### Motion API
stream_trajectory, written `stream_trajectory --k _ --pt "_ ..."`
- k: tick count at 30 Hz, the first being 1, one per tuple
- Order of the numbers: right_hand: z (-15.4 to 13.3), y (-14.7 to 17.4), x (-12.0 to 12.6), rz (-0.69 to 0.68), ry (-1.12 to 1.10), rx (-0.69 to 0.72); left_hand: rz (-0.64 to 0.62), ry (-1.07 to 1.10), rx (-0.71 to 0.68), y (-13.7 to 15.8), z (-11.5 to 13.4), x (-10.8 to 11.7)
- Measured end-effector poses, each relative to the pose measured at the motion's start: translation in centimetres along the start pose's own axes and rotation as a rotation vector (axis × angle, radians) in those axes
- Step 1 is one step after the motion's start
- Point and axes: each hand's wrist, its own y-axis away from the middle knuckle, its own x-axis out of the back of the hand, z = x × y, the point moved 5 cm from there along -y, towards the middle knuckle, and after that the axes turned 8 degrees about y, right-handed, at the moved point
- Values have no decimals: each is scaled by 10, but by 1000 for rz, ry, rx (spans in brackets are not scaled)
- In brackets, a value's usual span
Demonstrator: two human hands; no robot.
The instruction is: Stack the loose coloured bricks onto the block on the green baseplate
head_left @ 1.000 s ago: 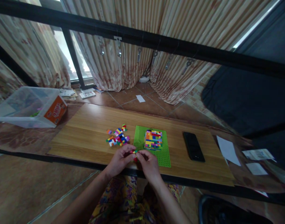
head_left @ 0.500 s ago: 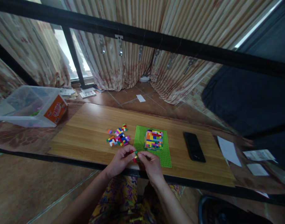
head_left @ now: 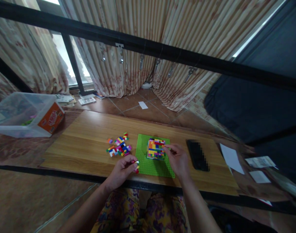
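A many-coloured block of stacked toy bricks stands on a green studded baseplate. At the block's right upper edge, my right hand pinches a small orange brick between thumb and fingertips. My left hand is closed on a small cluster of toy bricks, with red, yellow, white and green parts showing over the plate's front left edge. Left of the plate lies a loose pile of toy bricks in mixed colours.
A black phone lies on the wooden board, right of the baseplate. At the far left stands a clear plastic box with an orange label. Papers lie at the right. A dark bar crosses above, before the curtains.
My right hand has moved away from my left, rightward and up to the brick block, with the orange brick. My left hand keeps its brick cluster near the plate's edge.
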Motion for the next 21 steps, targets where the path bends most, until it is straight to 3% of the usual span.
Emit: stream_trajectory --k 6,11,16,21 --pt "-1 -16 -9 -67 171 117 -13 -26 7 0 -2 1" --pt "0 -22 -12 -79 195 96 -18 -60 -11 -1 -4 4" --pt "17 -23 -20 -87 -2 -23 -23 -109 -14 -1 -2 4" --pt "39 -19 -34 -107 -328 -241 -15 -92 -10 -1 2 2"
